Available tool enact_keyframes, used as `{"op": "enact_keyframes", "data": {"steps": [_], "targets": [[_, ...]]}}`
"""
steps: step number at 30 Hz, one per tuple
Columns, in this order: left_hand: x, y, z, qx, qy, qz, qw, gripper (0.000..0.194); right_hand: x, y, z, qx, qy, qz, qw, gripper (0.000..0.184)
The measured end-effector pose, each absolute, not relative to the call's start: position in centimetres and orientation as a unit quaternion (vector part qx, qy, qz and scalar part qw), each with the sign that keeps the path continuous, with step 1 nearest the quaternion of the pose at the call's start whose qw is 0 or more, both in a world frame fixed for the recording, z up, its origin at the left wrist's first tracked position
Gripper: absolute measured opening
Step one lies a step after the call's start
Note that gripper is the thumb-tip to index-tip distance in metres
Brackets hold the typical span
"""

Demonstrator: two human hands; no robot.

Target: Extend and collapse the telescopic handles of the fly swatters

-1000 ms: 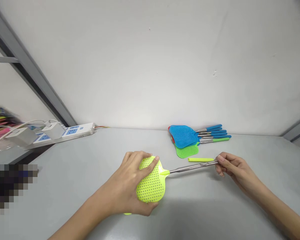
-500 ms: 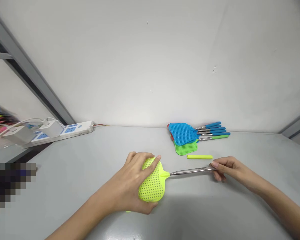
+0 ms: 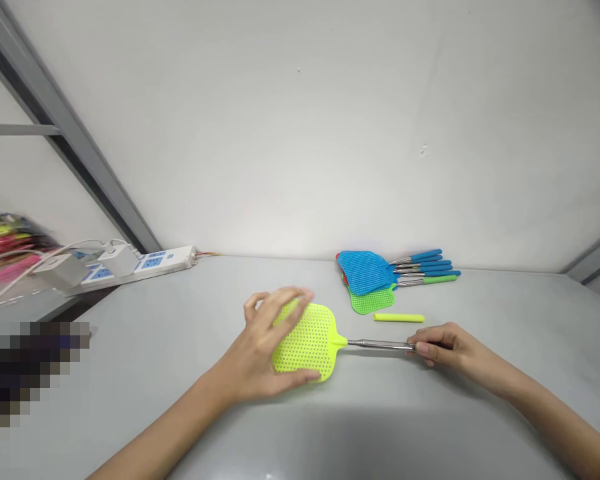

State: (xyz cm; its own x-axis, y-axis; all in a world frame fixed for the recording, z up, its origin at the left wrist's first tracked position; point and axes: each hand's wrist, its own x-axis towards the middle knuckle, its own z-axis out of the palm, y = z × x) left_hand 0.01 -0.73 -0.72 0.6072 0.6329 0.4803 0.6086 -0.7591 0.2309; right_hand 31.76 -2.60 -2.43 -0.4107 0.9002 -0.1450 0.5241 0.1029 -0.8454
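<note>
A yellow fly swatter (image 3: 313, 340) with a perforated head and a bare metal rod lies across the middle of the grey table. My right hand (image 3: 443, 347) pinches the end of its rod between thumb and fingers. Over the left part of the swatter's head is my left hand (image 3: 267, 350), its fingers spread apart and slightly blurred, the thumb along the lower edge. Just beyond the rod rests a loose yellow handle sleeve (image 3: 399, 318).
Farther back, a pile of fly swatters includes blue ones (image 3: 363, 272) and a green one (image 3: 373, 303), with some red showing beneath. At the back left stands a white power strip (image 3: 173, 260) with plugged-in adapters. Colourful packaged items (image 3: 10, 243) lie beyond the left edge.
The yellow swatter's head has swung slightly away from me and flattened out. My left hand's fingers have loosened and spread; my right hand has shifted left with the rod's end.
</note>
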Motion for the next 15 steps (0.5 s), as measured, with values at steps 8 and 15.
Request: {"op": "enact_keyframes", "data": {"steps": [8,15], "targets": [[0.3,-0.6,0.6,0.514,0.441,0.349,0.648,0.055,31.2,-3.1,-2.8,-0.526,-0.677,0.469,0.214,0.035],[0.8,-1.7,0.9,0.448,0.428,0.275,0.735,0.045,31.3,-3.2,-2.9,-0.514,-0.716,0.446,0.159,0.039]]}}
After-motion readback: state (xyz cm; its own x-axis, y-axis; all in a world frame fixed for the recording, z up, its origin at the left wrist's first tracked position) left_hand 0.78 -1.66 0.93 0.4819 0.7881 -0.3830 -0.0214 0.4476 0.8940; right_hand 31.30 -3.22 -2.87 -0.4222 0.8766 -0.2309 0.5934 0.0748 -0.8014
